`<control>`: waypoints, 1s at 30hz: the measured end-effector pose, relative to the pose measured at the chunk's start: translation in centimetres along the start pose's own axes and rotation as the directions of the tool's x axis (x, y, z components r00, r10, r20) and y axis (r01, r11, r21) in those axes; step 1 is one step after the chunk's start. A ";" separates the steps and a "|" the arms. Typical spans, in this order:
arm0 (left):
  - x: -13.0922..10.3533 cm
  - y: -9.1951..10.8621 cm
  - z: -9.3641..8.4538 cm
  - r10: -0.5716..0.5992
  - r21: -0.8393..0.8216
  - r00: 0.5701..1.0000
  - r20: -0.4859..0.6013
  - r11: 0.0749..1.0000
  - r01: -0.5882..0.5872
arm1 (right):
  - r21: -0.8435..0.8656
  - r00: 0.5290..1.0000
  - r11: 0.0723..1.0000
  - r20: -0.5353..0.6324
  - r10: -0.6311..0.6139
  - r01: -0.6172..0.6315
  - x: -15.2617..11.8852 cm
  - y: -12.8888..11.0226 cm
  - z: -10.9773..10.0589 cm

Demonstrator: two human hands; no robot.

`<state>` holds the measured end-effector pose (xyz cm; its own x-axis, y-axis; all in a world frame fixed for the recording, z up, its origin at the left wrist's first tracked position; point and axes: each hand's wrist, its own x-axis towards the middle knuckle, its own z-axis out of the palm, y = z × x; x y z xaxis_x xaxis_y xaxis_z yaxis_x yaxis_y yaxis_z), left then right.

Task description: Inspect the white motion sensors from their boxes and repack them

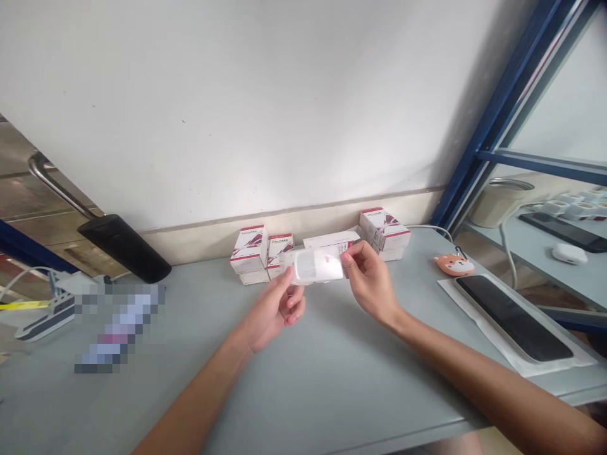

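Observation:
A white plastic device with a pale rounded window, like a motion sensor, point(317, 265) is held up in front of me over the grey table, apparently in a clear wrapper. My left hand point(279, 306) grips its left end, thumb on top and the other fingers curled below. At the opposite end, my right hand point(372, 275) pinches the right edge between thumb and fingers. Just behind the device lies a white and red carton point(327, 240), partly covered by it. Small printed boxes stand to the left point(250, 248) and to the right point(385, 229) of that carton.
On the right, a black phone-like slab point(515, 316) lies on a white sheet, beside an orange animal-faced case point(454, 264). A black cylinder with a metal rod point(126, 246) leans at the left. A blurred-out object point(118, 328) lies on the grey table point(303, 398). Blue framing point(467, 164) borders the right.

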<state>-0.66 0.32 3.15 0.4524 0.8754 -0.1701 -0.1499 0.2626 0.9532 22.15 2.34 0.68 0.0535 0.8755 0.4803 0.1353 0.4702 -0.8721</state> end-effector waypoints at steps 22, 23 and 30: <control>1.2 -0.4 1.6 0.197 0.166 0.913 -0.358 0.975 -0.146 | -0.356 0.739 0.771 0.640 -0.210 0.528 -0.7 -0.6 -0.3; 1.6 0.0 1.7 0.245 0.174 0.909 -0.337 0.965 -0.196 | -0.375 0.761 0.750 0.595 -0.257 0.546 -0.4 -0.6 -0.6; 8.5 2.3 2.9 0.605 0.894 0.795 -0.037 0.376 -0.245 | -0.486 0.901 0.797 -0.042 -0.432 0.359 3.0 -0.4 -3.9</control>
<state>5.42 7.18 4.61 0.2366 0.8702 0.4322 0.6187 -0.4780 0.6235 26.07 4.38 2.81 0.0317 0.5810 0.8133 0.6076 0.6349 -0.4772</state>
